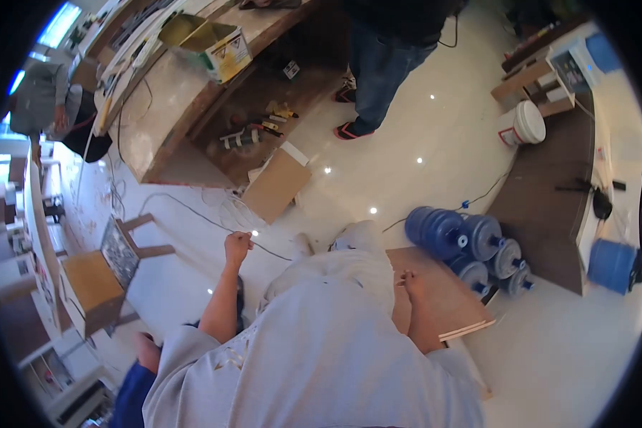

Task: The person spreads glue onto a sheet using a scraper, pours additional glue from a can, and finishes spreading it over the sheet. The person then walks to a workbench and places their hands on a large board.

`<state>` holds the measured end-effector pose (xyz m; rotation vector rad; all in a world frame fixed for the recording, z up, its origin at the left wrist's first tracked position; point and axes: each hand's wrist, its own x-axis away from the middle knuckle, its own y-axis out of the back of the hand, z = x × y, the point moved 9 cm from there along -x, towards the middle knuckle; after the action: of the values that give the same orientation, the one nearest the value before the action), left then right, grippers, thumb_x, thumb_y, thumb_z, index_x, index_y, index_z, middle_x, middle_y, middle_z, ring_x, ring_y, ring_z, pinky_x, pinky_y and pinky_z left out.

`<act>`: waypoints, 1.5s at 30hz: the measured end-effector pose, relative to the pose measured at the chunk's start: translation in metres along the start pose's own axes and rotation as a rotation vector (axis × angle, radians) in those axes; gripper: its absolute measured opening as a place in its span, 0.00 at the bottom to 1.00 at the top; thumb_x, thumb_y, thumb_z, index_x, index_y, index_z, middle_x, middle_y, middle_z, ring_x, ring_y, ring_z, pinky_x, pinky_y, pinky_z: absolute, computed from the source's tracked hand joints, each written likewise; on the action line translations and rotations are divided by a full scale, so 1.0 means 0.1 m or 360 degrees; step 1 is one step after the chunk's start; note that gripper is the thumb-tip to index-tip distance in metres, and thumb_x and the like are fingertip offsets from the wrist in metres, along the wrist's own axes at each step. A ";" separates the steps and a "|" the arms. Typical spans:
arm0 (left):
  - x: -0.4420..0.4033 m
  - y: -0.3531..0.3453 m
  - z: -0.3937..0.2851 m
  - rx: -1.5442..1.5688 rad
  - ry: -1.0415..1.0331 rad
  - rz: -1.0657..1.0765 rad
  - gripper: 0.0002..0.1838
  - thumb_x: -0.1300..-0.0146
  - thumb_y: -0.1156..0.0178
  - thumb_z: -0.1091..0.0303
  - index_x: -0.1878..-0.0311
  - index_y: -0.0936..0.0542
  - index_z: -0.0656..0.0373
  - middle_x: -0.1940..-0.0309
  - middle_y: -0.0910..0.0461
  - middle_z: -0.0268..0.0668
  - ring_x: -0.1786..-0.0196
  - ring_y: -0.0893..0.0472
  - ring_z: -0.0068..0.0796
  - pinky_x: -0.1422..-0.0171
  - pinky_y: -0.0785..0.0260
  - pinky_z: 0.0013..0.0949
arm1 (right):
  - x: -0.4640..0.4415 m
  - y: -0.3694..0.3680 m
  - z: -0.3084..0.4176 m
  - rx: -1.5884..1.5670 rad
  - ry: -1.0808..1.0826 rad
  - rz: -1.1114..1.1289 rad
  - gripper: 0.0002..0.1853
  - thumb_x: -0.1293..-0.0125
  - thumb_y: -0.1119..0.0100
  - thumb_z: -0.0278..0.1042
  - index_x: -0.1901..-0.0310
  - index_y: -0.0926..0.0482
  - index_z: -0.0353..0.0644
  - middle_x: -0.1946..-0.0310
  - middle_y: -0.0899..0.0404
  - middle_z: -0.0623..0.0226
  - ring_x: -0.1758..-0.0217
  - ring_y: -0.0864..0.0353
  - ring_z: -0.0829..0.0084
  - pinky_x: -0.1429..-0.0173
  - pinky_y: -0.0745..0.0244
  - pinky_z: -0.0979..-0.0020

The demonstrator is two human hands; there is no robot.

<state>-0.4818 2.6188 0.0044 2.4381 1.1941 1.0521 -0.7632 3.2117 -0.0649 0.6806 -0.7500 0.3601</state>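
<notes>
Brown boards, at least two in a stack, lie on the floor beneath the person's right hand; its fingers are bent loosely and released, and whether they touch the boards I cannot tell. The left hand hangs above the pale floor, near a dark cable and one cardboard box; its fingers curl toward the palm, and I cannot tell if they grasp anything small.

Five blue water jugs are piled on their sides just beside the boards. A sixth jug is at the right edge, and a seventh shows partly at upper right. What the jugs hold is unclear. One white bucket sits farther off, its contents hidden.

On the table stands one yellow tin with an open top; its inside is too dim to read. The space under the table holds several tools, too cluttered to count. One wooden chair stands at left.

Two other people show: one in jeans, one in grey.
</notes>
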 end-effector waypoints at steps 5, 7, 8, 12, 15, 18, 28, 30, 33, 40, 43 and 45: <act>0.62 -0.13 0.63 -0.1058 -0.0087 -0.0242 0.21 0.42 0.40 0.55 0.83 0.22 0.64 0.87 0.25 0.42 0.83 0.23 0.34 0.72 0.29 0.37 | -0.17 0.17 0.69 0.0054 0.0215 0.0196 0.15 0.36 0.47 0.37 0.61 0.22 0.30 0.72 0.19 0.57 0.73 0.17 0.67 0.70 0.20 0.68; 1.09 -0.19 0.84 -0.0635 0.0499 -0.0217 0.23 0.39 0.43 0.54 0.82 0.22 0.64 0.88 0.25 0.40 0.85 0.24 0.32 0.75 0.30 0.36 | -0.67 0.26 0.76 0.0205 0.0346 0.0309 0.14 0.37 0.45 0.37 0.63 0.21 0.30 0.73 0.19 0.59 0.73 0.17 0.68 0.71 0.21 0.68; 1.27 -0.27 1.12 -0.0568 0.0698 -0.0229 0.20 0.38 0.44 0.55 0.78 0.21 0.63 0.85 0.23 0.39 0.85 0.24 0.30 0.76 0.29 0.32 | -1.02 0.31 0.92 0.0649 0.0855 0.0325 0.14 0.37 0.45 0.37 0.65 0.21 0.31 0.75 0.19 0.59 0.74 0.17 0.68 0.71 0.21 0.68; 1.93 -0.93 2.09 0.0071 0.0987 -0.0123 0.15 0.37 0.45 0.59 0.70 0.22 0.62 0.78 0.20 0.38 0.83 0.24 0.27 0.77 0.30 0.28 | -2.10 0.50 1.23 0.1038 0.0816 0.0537 0.13 0.36 0.48 0.35 0.66 0.20 0.33 0.75 0.19 0.61 0.73 0.18 0.71 0.69 0.23 0.70; 2.53 -1.29 1.35 0.0391 0.1015 -0.0498 0.12 0.38 0.44 0.63 0.69 0.22 0.63 0.79 0.21 0.37 0.82 0.24 0.26 0.78 0.30 0.27 | -2.39 0.75 1.98 0.0627 0.0669 0.0544 0.14 0.35 0.50 0.36 0.63 0.20 0.32 0.69 0.18 0.59 0.71 0.19 0.72 0.65 0.22 0.71; 2.82 -1.48 0.92 0.0468 0.1024 -0.0778 0.10 0.40 0.42 0.66 0.73 0.22 0.64 0.83 0.23 0.37 0.82 0.24 0.25 0.80 0.31 0.28 | -2.48 0.75 2.42 0.0550 0.0641 0.0514 0.16 0.35 0.50 0.37 0.63 0.21 0.31 0.70 0.19 0.59 0.72 0.19 0.72 0.65 0.22 0.72; 3.48 -2.26 1.27 0.0116 0.1189 -0.0850 0.24 0.38 0.45 0.54 0.82 0.24 0.64 0.90 0.27 0.38 0.89 0.26 0.31 0.81 0.32 0.32 | -2.06 -0.11 2.85 0.1615 0.1345 0.0713 0.17 0.39 0.49 0.47 0.67 0.16 0.43 0.69 0.17 0.57 0.62 0.18 0.59 0.56 0.24 0.63; 3.62 -2.53 1.39 0.0197 0.1282 -0.0748 0.24 0.38 0.46 0.52 0.82 0.23 0.63 0.90 0.26 0.38 0.88 0.26 0.33 0.80 0.32 0.35 | -1.95 -0.22 2.99 0.1563 0.1411 0.0741 0.17 0.38 0.49 0.47 0.66 0.16 0.44 0.69 0.18 0.56 0.61 0.18 0.56 0.55 0.25 0.61; 3.62 -2.88 1.69 -0.0294 0.0948 -0.0370 0.20 0.39 0.45 0.52 0.81 0.23 0.56 0.85 0.22 0.36 0.81 0.22 0.34 0.75 0.31 0.41 | -1.88 -0.20 3.15 0.1393 0.1487 0.0671 0.17 0.38 0.49 0.46 0.66 0.16 0.43 0.68 0.18 0.53 0.61 0.18 0.56 0.55 0.25 0.61; 3.08 -2.38 1.61 -0.0463 0.0620 -0.0345 0.15 0.41 0.41 0.58 0.78 0.24 0.58 0.85 0.24 0.35 0.84 0.24 0.31 0.80 0.32 0.37 | -2.02 0.37 2.92 0.1496 0.1392 0.0417 0.18 0.38 0.49 0.47 0.66 0.17 0.40 0.66 0.19 0.49 0.59 0.20 0.50 0.53 0.26 0.57; 2.87 -1.97 1.38 0.0778 0.1173 -0.0842 0.18 0.40 0.42 0.58 0.80 0.26 0.61 0.87 0.28 0.36 0.87 0.28 0.28 0.84 0.34 0.31 | -2.17 0.65 2.57 0.1653 0.1265 0.0337 0.19 0.39 0.50 0.48 0.66 0.17 0.39 0.66 0.19 0.48 0.59 0.20 0.48 0.52 0.27 0.54; 2.66 -1.70 0.91 0.0711 0.1100 -0.0924 0.19 0.39 0.42 0.58 0.81 0.27 0.62 0.87 0.29 0.37 0.88 0.29 0.27 0.85 0.35 0.28 | -2.22 0.76 2.35 0.1721 0.1257 0.0335 0.20 0.39 0.50 0.48 0.67 0.17 0.39 0.67 0.19 0.48 0.59 0.20 0.49 0.52 0.27 0.55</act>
<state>-0.4105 2.9395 -0.0088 1.7652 2.3829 1.5953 -1.0728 3.0935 -0.0672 1.3442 0.2068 1.1823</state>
